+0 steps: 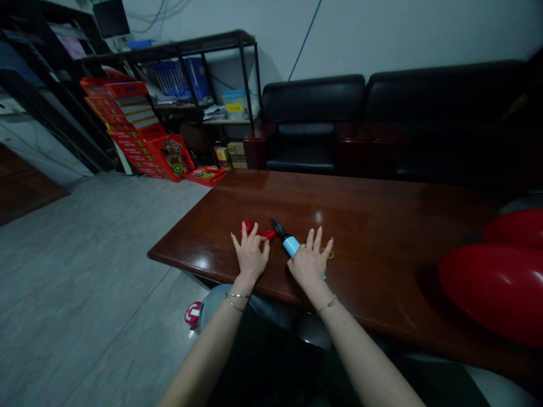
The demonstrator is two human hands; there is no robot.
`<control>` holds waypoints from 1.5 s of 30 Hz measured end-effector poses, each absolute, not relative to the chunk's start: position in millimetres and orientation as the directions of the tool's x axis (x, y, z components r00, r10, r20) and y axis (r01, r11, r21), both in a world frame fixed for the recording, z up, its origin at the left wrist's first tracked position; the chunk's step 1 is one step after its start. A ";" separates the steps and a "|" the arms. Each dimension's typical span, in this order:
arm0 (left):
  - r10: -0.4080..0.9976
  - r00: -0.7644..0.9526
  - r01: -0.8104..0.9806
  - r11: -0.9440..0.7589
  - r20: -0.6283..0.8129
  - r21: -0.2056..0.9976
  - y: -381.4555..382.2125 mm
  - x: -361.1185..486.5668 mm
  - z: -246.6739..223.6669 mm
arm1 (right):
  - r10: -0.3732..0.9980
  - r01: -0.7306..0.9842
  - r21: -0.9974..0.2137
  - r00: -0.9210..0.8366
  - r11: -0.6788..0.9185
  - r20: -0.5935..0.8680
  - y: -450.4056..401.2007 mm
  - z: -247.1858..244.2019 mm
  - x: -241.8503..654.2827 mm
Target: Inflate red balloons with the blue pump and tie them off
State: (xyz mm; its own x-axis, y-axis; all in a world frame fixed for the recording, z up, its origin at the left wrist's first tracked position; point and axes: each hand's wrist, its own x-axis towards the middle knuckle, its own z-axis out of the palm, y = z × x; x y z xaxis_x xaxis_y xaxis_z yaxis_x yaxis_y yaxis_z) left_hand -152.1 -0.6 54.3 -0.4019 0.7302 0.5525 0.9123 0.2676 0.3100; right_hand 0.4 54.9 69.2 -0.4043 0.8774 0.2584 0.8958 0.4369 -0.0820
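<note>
My left hand [252,254] is over the table with thumb and forefinger pinched at a limp red balloon [268,234]; its other fingers are spread. More crumpled red balloon material [246,226] shows behind these fingers. My right hand [311,261] lies across a light-blue hand pump [292,246], thumb and forefinger around its body and the remaining fingers stretched out. The pump's black nozzle [278,227] points away and to the left, close to the red balloon but apart from it. Part of the pump is hidden under my right palm.
Yellow rings [330,254] lie beside my right hand. Large inflated red balloons [496,288] are at the right of the brown wooden table [373,226]. Beyond it stand black sofas [314,99], a metal shelf [203,42] and stacked red boxes [136,135].
</note>
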 end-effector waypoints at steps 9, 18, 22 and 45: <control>0.725 -0.386 0.918 0.244 0.570 0.312 1.3 -152.1 50.0 | 0.841 0.883 -0.029 -0.435 0.468 0.323 61.8 68.9 -2.8; 0.729 -0.396 0.913 0.247 0.558 0.325 1.9 -154.8 47.4 | 0.817 0.866 -0.036 -0.455 0.498 0.354 64.3 69.9 -7.5; 0.729 -0.402 0.910 0.248 0.554 0.333 2.2 -155.0 47.3 | 0.792 0.858 -0.011 -0.468 0.513 0.391 65.7 66.7 -3.2; 0.780 -0.456 0.876 0.307 0.428 0.373 2.5 -152.4 58.4 | 0.655 0.740 -0.063 -0.548 0.669 0.520 2.9 80.0 90.7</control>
State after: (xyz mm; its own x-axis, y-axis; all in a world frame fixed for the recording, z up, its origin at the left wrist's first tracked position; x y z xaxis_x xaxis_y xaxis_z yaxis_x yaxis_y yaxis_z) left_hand -152.4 2.5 58.4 -0.4561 0.7802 0.4281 0.8755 0.3072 0.3729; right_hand 90.7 2.9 80.0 -0.5480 0.6550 0.5202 0.7401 0.6695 -0.0633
